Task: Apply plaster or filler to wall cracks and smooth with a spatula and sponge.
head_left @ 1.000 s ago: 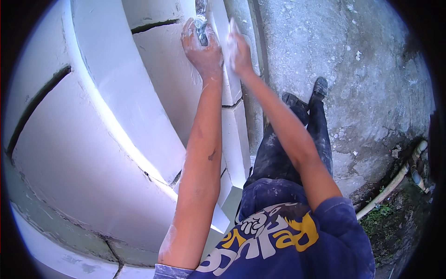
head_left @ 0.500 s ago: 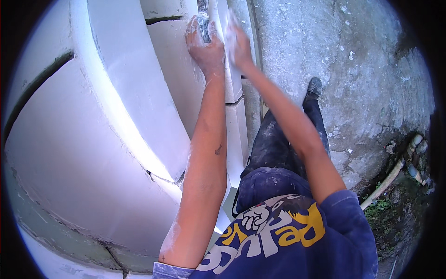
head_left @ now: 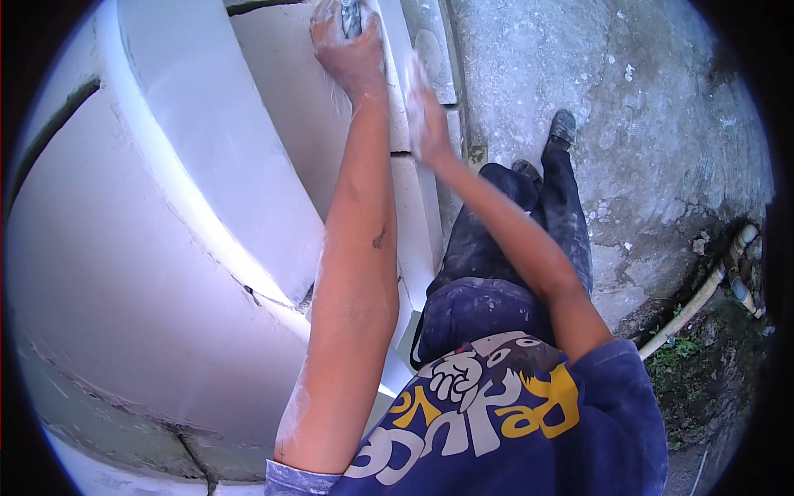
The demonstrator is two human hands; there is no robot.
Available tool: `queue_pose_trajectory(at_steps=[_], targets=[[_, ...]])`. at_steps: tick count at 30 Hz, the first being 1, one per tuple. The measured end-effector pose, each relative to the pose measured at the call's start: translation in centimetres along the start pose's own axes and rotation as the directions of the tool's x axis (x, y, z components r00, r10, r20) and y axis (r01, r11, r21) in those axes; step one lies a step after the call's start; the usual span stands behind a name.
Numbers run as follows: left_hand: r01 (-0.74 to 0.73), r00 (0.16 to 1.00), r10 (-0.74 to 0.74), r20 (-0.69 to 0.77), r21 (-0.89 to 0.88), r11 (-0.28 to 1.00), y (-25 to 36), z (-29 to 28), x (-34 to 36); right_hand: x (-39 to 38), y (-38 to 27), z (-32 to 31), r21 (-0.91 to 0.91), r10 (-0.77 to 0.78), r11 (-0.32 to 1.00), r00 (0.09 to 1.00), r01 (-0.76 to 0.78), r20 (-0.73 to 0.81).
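At the top of the head view my left hand [head_left: 354, 59] is closed around a dust-coated grey object [head_left: 351, 18]. That object looks like a tool handle, but its far end is cut off by the picture's edge, so its kind cannot be told. My right hand [head_left: 428, 124] lies against the side of the white block wall [head_left: 416, 194], lower than the left one. Its fingers are stretched out along the wall, whitened with dust and a little blurred. I see nothing held in it.
Large white blocks with dark joints [head_left: 56, 132] fill the left side, and a pale upright slab [head_left: 223, 124] stands beside my left forearm. My shoes [head_left: 562, 128] are on a rough concrete floor [head_left: 653, 149] to the right. A pale pipe [head_left: 686, 318] lies by soil and weeds.
My left hand has moved up and slightly left with the grey object still in it. My right hand has slid down along the wall. The whole view has shifted a little.
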State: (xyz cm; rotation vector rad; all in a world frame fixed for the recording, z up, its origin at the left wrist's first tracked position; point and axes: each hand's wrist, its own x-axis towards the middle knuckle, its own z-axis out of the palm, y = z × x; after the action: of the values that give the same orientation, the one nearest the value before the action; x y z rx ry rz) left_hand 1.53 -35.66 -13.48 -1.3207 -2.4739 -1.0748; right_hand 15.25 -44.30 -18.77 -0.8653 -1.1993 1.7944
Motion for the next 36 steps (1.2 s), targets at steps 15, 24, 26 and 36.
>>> queue_pose_trajectory(at_steps=[15,24,26,36], targets=[[0.022,1.0,-0.023,-0.005,-0.104,0.994,-0.2,0.5,0.2,3.9,0.9,-0.8,-0.037,0.151,0.988,0.987,-0.149,0.052],[0.071,0.997,-0.072,-0.018,-0.02,0.997,1.2,0.0,0.3,-5.6,1.6,-0.6,-0.147,-0.134,0.981,0.991,0.128,-0.029],[0.084,0.996,-0.084,-0.017,-0.001,0.996,2.0,0.4,0.2,-3.0,3.2,-0.4,0.038,0.021,0.999,0.996,-0.017,-0.084],[0.101,0.995,-0.101,-0.024,-0.003,0.995,1.0,-0.2,0.0,-7.5,1.9,-1.2,-0.227,-0.041,0.973,0.999,0.034,-0.026]])
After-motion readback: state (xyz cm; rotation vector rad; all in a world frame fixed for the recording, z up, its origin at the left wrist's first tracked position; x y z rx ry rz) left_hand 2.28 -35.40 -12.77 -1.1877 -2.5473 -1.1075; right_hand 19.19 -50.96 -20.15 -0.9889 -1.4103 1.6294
